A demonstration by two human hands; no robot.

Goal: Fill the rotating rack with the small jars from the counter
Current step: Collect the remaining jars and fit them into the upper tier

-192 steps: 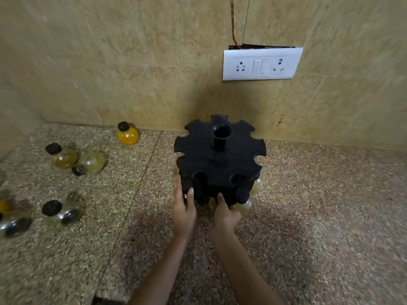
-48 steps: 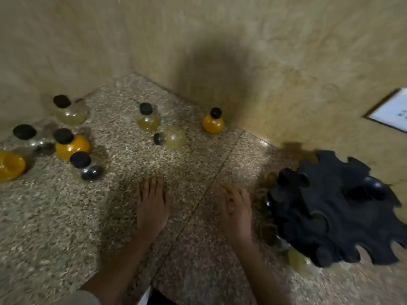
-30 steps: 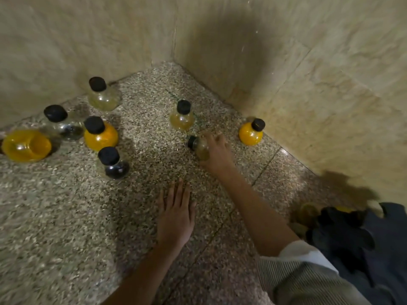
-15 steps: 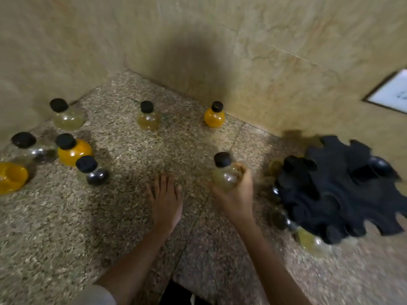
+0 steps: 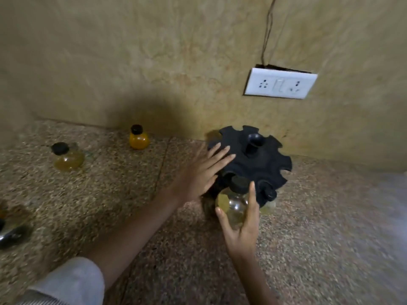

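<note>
The black rotating rack [image 5: 262,164] stands on the speckled counter by the back wall, its rim cut into slots. My right hand [image 5: 241,225] grips a pale yellow jar [image 5: 232,202] with a black cap, its neck at a front slot of the rack. My left hand [image 5: 201,172] lies open with spread fingers against the rack's left side. Another capped jar [image 5: 269,194] hangs in the slot to the right. An orange jar [image 5: 138,138] and an amber jar [image 5: 67,158] stand on the counter to the left.
A white socket plate [image 5: 279,85] sits on the wall above the rack, with a wire running up from it. A dark jar [image 5: 11,235] lies blurred at the left edge. The counter [image 5: 319,227] stretches to the right of the rack.
My right hand has carried the pale jar from the counter to the rack's front slot. My left hand has lifted off the counter onto the rack's side. The view swung right.
</note>
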